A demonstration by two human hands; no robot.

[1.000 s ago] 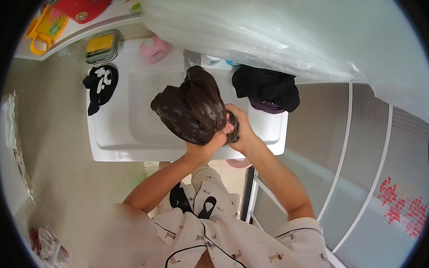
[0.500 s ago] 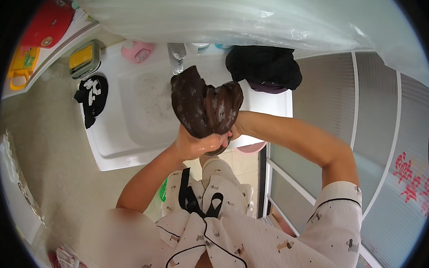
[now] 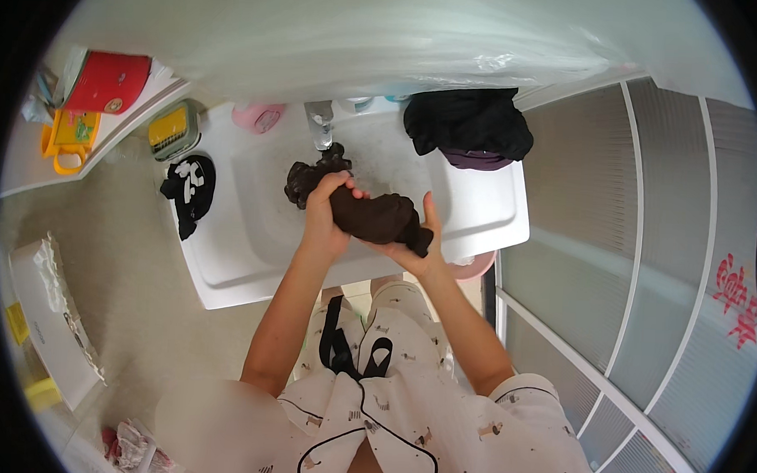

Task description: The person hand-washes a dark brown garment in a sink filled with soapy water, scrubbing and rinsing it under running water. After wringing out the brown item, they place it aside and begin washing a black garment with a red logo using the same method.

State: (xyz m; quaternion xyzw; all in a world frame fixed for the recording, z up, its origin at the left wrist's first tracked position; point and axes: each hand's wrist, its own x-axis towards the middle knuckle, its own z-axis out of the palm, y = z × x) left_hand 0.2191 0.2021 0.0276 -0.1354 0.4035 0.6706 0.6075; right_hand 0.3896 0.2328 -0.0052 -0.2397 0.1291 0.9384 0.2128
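A wet, dark brown garment (image 3: 377, 217) is bunched lengthwise between my hands, above the white sink (image 3: 244, 261). My left hand (image 3: 325, 218) is wrapped around it near its far left end, where a crumpled part hangs below the tap (image 3: 319, 126). At the near right end, my right hand (image 3: 413, 248) cups the garment from beneath, its thumb raised along the outer side. The fingers under the cloth are partly hidden.
Black clothes (image 3: 466, 123) over a purple piece lie on the sink's right ledge. A black-and-white cloth (image 3: 190, 188) drapes on the left rim near a yellow-topped box (image 3: 172, 131). A pink container (image 3: 258, 117) stands behind the basin. Sliding panels (image 3: 562, 218) flank the right side.
The garment has come down from a raised, upright bundle to a lower, stretched-out one. My hands have moved apart, the right one to the garment's near right end.
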